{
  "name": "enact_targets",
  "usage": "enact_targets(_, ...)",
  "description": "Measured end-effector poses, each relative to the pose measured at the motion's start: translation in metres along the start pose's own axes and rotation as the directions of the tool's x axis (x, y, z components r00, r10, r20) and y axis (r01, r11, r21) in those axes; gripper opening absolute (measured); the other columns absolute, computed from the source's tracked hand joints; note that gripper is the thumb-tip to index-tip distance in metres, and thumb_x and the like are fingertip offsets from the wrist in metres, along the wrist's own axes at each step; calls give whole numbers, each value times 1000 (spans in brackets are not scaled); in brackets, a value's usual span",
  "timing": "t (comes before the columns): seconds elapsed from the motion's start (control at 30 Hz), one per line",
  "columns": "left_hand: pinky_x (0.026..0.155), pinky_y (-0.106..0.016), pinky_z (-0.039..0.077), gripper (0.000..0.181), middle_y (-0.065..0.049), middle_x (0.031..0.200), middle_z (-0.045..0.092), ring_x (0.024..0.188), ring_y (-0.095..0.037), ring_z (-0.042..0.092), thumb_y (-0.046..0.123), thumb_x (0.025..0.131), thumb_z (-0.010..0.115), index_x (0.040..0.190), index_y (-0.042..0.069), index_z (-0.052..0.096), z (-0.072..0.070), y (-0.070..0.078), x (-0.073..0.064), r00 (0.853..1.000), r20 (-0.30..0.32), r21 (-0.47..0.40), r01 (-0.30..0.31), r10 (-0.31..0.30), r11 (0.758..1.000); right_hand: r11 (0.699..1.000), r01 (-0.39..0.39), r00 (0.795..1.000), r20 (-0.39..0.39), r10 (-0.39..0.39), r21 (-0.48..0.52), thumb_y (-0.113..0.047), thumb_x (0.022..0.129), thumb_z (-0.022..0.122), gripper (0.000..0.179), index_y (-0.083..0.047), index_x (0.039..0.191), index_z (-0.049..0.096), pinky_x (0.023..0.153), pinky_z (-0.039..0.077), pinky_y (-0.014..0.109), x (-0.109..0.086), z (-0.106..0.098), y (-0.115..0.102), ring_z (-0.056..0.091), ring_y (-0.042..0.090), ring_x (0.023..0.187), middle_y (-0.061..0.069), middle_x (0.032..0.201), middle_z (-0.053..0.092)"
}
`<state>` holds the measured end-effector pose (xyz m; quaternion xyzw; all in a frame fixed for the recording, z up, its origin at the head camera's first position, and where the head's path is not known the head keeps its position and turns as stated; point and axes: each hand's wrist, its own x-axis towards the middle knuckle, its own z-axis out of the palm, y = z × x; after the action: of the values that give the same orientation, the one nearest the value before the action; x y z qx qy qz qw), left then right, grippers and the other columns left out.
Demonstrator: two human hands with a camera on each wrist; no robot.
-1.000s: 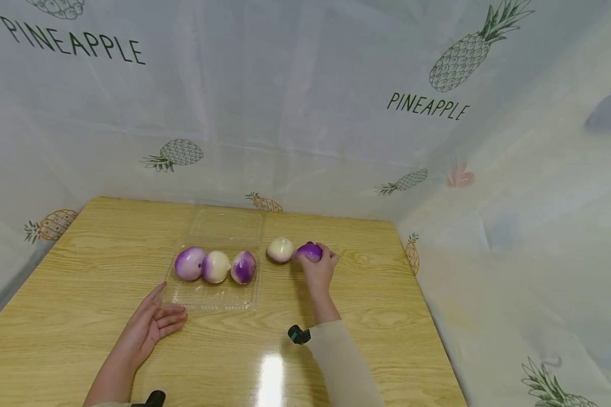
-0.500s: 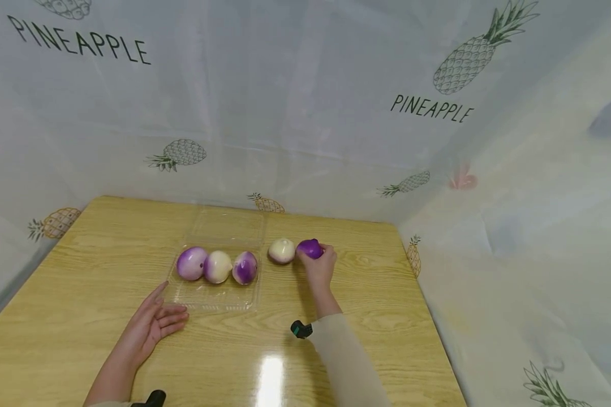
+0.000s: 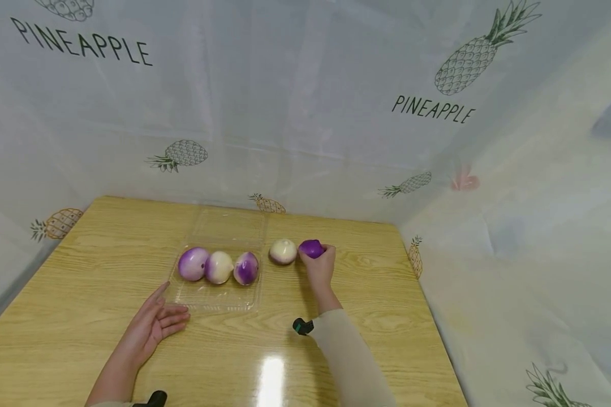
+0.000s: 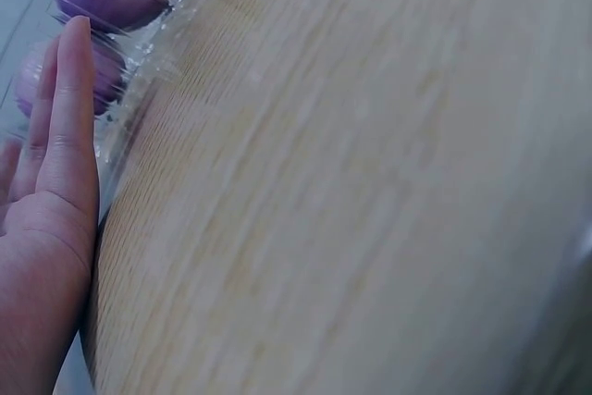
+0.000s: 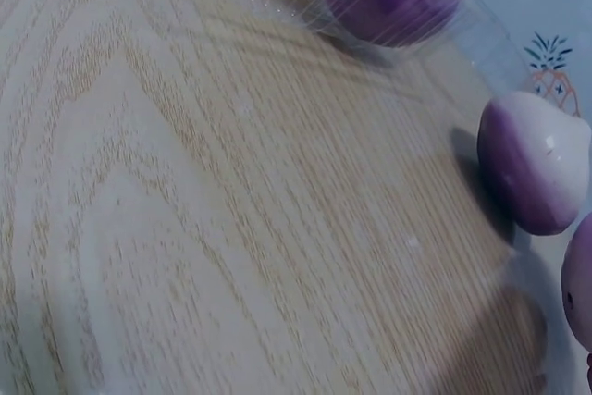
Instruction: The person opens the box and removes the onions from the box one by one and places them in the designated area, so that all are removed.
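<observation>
Barely shifted, the right hand (image 3: 319,268) still pinches the purple onion (image 3: 310,247), just beside a pale onion (image 3: 283,251); the left hand (image 3: 150,325), fingers extended and holding nothing, lies by the clear box (image 3: 214,297).

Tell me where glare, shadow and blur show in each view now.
Head: white glare streaks the wooden table near the bottom edge, and a shadow lies along the left of the right sleeve; left wrist: the wood grain blurs toward the picture's right side; right wrist: a dark shadow falls left of the loose white-and-purple onion.
</observation>
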<state>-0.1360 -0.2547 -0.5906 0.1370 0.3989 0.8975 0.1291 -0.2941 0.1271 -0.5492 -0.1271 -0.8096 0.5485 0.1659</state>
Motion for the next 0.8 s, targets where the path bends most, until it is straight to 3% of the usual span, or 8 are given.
enact_targets(0.17, 92, -41, 53, 58, -15, 115, 66, 107, -29, 65, 17, 110, 17, 151, 14, -23, 0, 1, 0, 1000, -12, 5, 9, -9, 1000, 999, -5, 1000, 18, 4, 42, -14, 77, 85, 62, 3, 120, 43, 100, 45, 50, 0, 1, 1, 50, 38, 119, 21, 124, 48)
enact_targets(0.4, 92, -41, 52, 55, -14, 116, 66, 108, -29, 64, 16, 110, 16, 154, 16, -17, 0, 0, -1, 1000, -4, 28, 6, -6, 1000, 1000, -7, 1000, 19, 7, 7, -13, 77, 85, 62, 3, 120, 43, 102, 43, 48, 2, 3, 4, 49, 37, 122, 21, 125, 47)
enact_targets(0.8, 92, -41, 53, 57, -14, 115, 66, 107, -29, 65, 16, 110, 16, 150, 10, -24, 0, 1, 0, 1000, -9, 39, 6, -5, 999, 1000, 8, 1000, 9, -8, -9, -7, 75, 85, 59, 6, 117, 45, 103, 43, 50, -3, 3, 5, 47, 41, 123, 24, 125, 45)
